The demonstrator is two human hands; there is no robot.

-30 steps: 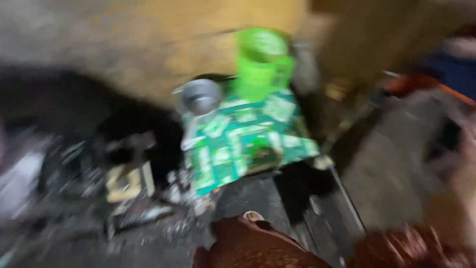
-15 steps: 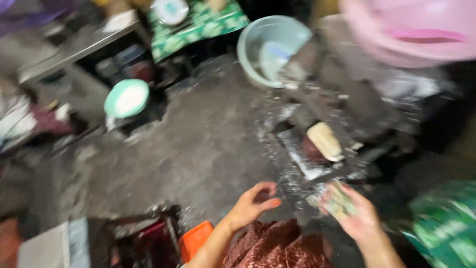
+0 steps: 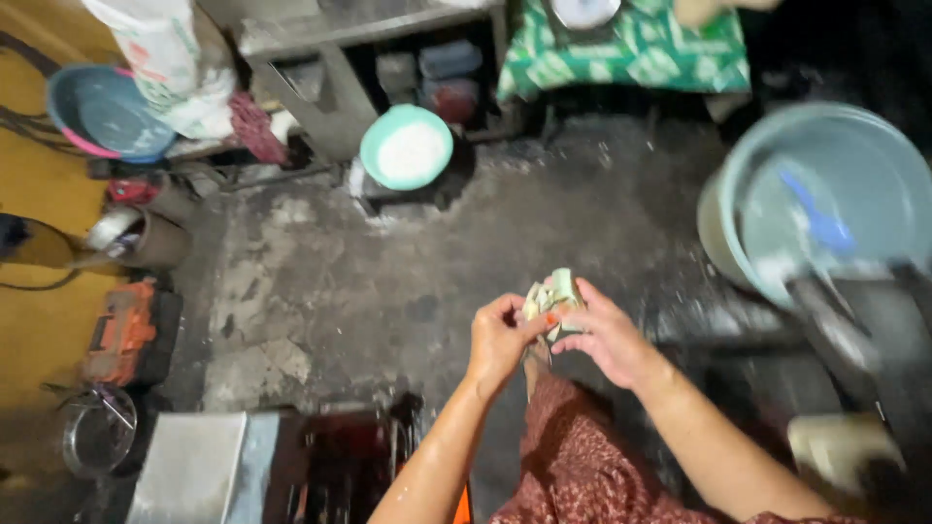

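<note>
Pinching a small pale folded bundle [image 3: 551, 296] (perhaps leaf or paper) between left hand [image 3: 500, 342] and right hand [image 3: 610, 340], both closed on it, near the grey basin [image 3: 825, 204]; folding seems underway, needing steady fingertips.

Around you sit a mint-green bowl [image 3: 407, 147] of white powder, a large grey tub [image 3: 825, 199] — and an orange tool [image 3: 121, 332] far left.

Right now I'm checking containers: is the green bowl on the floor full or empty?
Not empty: the green bowl holds something white, nearly to its rim.

two hands [image 3: 500, 340] [image 3: 607, 335], one pale folded bundle [image 3: 551, 296], three basins [image 3: 406, 147] [image 3: 825, 199] [image 3: 102, 112]
</note>
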